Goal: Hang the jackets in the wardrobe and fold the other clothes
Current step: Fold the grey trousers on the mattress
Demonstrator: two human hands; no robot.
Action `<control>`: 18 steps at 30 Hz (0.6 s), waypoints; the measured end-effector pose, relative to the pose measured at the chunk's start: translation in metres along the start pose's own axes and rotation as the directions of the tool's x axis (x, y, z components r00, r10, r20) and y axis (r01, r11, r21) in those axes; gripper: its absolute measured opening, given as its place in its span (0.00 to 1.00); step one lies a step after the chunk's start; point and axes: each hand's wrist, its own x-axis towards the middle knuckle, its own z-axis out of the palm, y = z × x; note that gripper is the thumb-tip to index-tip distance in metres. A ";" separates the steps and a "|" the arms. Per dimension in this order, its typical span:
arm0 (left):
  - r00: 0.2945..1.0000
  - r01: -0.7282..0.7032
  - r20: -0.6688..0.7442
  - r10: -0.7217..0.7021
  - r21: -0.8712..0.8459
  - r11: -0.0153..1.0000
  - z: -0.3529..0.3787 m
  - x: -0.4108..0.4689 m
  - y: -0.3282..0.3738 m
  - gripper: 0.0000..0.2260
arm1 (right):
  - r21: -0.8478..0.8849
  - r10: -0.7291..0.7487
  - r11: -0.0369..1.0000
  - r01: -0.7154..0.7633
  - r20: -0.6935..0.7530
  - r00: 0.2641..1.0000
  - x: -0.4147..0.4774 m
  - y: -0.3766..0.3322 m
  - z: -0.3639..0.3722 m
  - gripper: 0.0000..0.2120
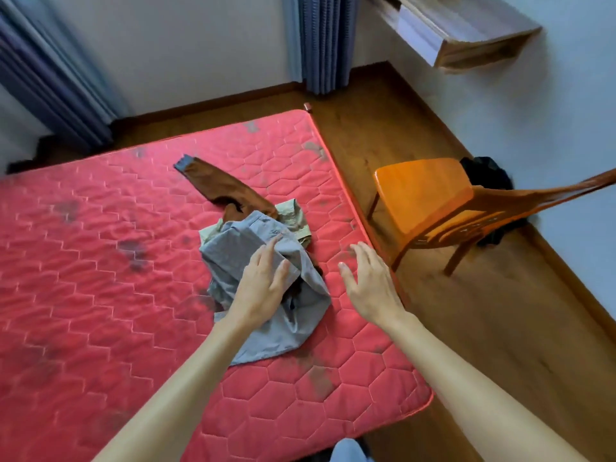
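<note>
A heap of clothes lies near the right edge of the red mattress [100, 261]. On top is a crumpled grey shirt [233, 251]. Under it a brown garment [220, 185] stretches a sleeve toward the far side, and a pale green garment [293, 215] peeks out at the right. My left hand [263, 281] rests flat on the grey shirt, fingers spread, not gripping. My right hand [370, 278] hovers open above the mattress just right of the heap, holding nothing.
An orange wooden chair [430, 205] stands on the wooden floor right of the mattress, with dark cloth [486, 175] on the floor behind it. Blue curtains [325, 41] hang at the far wall. A wooden shelf [466, 28] juts from the right wall.
</note>
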 end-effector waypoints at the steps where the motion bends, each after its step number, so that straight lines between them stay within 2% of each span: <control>1: 1.000 0.021 -0.022 -0.021 -0.003 1.000 0.001 -0.002 -0.007 0.25 | 0.012 -0.014 1.000 0.014 0.022 1.000 0.005 -0.003 0.010 0.26; 6: 0.984 0.139 -0.099 -0.146 -0.072 0.988 0.021 -0.014 -0.047 0.25 | 0.048 -0.071 0.997 0.066 0.123 0.990 0.020 -0.012 0.070 0.23; 11: 0.952 0.281 -0.078 -0.296 -0.163 0.946 0.071 -0.007 -0.126 0.25 | 0.042 -0.041 0.999 0.031 0.258 0.965 0.037 0.005 0.168 0.24; 14: 0.919 0.377 -0.046 -0.392 -0.193 0.906 0.113 0.005 -0.181 0.23 | 0.066 0.115 0.988 -0.141 0.301 0.947 0.047 0.023 0.224 0.24; 16: 0.901 0.428 0.015 -0.433 -0.174 0.887 0.149 0.011 -0.218 0.23 | 0.065 0.270 0.950 -0.306 0.325 0.906 0.049 0.040 0.265 0.24; 18: 0.885 0.466 0.092 -0.456 -0.150 0.872 0.184 0.012 -0.250 0.22 | 0.031 0.425 0.891 -0.454 0.300 0.854 0.048 0.063 0.304 0.29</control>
